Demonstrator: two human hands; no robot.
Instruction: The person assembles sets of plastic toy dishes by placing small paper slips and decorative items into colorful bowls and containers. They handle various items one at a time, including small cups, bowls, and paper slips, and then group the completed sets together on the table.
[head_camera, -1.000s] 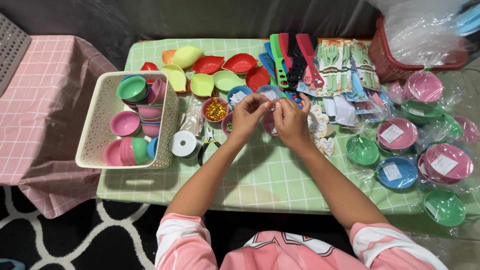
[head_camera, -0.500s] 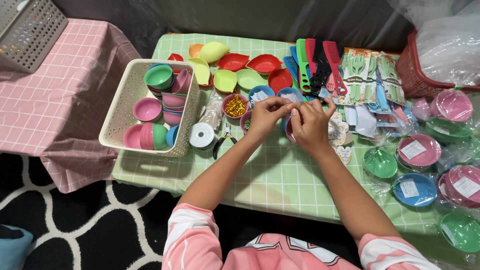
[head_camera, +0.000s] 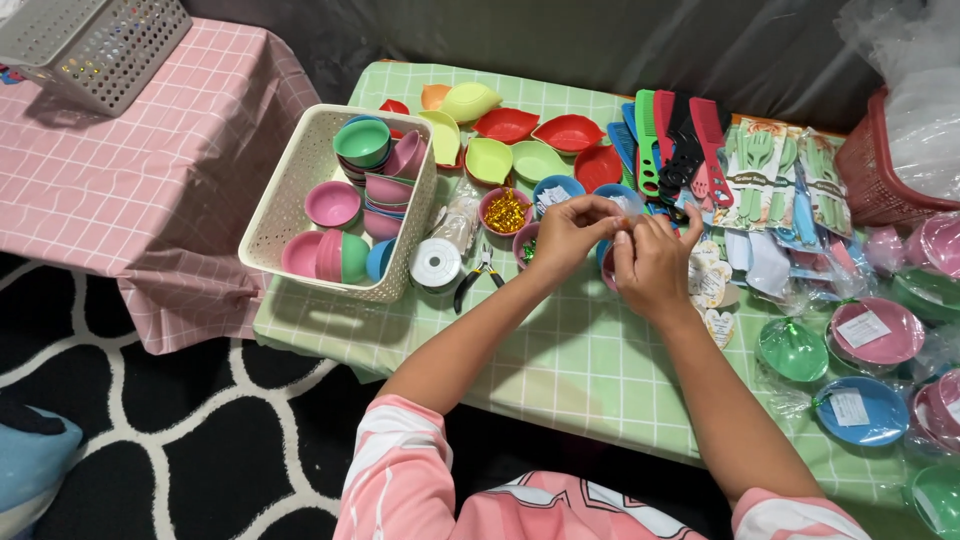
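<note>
Both hands meet over the middle of the green-checked table (head_camera: 560, 370), fingertips pinched together. Left hand (head_camera: 568, 235) and right hand (head_camera: 655, 262) are closed narrow on a small item (head_camera: 622, 224) held between them — too tiny and too covered by fingers to identify; cannot tell what it is, only that it sits raised just above the small bowls at table centre.

Directly beneath and around the hands: a pink bowl of gold bits (head_camera: 506, 211), a blue bowl (head_camera: 557, 193), small pliers (head_camera: 478, 275) and a white tape roll (head_camera: 437, 264), all near the cream basket (head_camera: 290, 205). The basket sits at the table's left edge, loaded with stacked pink, green and blue cups.

Far edge: leaf-shaped dishes (head_camera: 510, 140) in red, green and yellow, then a fan of combs (head_camera: 672, 145), then packaged cutlery sets (head_camera: 775, 175).

Right edge: wrapped bowls (head_camera: 865, 335) in pink, blue and green, each bagged and tagged — those look finished. Heart-shaped tags (head_camera: 708, 285) lie loose just beside the right hand.

Progress, as a judgement: a good batch is already bagged on the right, but the basket is well stocked with loose cups and the dishes lie unwrapped — plenty left. Current piece is mid-handling, not set down.
</note>
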